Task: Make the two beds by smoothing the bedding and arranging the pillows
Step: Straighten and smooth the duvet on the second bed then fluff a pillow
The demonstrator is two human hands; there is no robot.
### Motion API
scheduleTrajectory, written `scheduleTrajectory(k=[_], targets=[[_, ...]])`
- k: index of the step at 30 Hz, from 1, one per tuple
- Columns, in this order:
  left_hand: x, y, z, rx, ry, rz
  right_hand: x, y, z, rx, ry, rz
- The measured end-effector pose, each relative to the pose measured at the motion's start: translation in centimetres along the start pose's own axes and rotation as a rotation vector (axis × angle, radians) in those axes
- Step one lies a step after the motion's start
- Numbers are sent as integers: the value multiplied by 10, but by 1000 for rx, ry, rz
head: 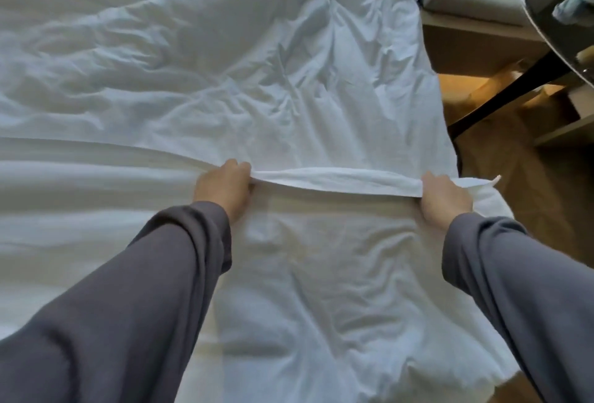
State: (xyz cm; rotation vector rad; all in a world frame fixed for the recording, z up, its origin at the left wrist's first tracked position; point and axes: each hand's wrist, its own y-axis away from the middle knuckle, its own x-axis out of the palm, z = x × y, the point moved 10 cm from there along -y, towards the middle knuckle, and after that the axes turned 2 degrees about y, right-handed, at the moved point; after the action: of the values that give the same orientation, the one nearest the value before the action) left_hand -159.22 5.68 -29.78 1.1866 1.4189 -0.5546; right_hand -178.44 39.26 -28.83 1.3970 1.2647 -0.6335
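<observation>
White duvet (225, 65), one, rumpled, covers the far part of the single bed in view. Its near edge (337, 179) runs across a white sheet (321, 274). Two grey sleeves (144, 290) reach in. Left hand (225, 187) — fingers curled, gripping the duvet edge. The edge stands taut as a band between the two hands. Right hand (445, 198) — clenched on the same edge, near the bed's right side. Further right: brown floor (514, 177), one dark round bench (546, 16).

Soft, cool, even light on bedding (225, 81). Warm amber glow at 2 o'clock. Edges bowed, slight overall blur.
</observation>
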Motion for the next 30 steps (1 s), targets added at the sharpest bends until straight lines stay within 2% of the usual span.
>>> scheduleTrajectory(k=[3,4,5,8,9,10,12,14,17,20,22,24,27,30], targets=[[-46,0,13,-48,104,-291,-65,2,8,-8,-190,-378],[-57,-3,22,-92,106,-343,-79,-4,20,-45,-244,-434],[-58,-6,35,-160,117,-340,-81,-11,38,-97,-264,-391],[-17,-7,50,-349,129,-118,-30,-28,84,-225,-210,55],[-6,-6,40,-346,95,-76,-18,-30,85,-236,-249,122],[3,-6,24,-314,52,-68,-21,-32,80,-231,-337,96],[14,-7,-8,-224,-3,-73,-44,-35,48,-136,-508,-106],[28,-5,-25,-161,-49,-60,-50,-35,4,32,-506,-233],[62,2,-36,-104,-139,-14,-24,-36,-50,218,-454,-193],[93,14,-73,21,-119,101,21,-46,-78,320,-416,-15],[106,11,-88,42,-125,178,63,-48,-75,320,-405,199],[109,0,-86,-27,-133,219,89,-36,-70,346,-383,266],[104,-5,-87,1,-88,288,64,2,-40,313,-353,94],[91,19,-74,142,-90,215,34,45,31,77,-361,16]])
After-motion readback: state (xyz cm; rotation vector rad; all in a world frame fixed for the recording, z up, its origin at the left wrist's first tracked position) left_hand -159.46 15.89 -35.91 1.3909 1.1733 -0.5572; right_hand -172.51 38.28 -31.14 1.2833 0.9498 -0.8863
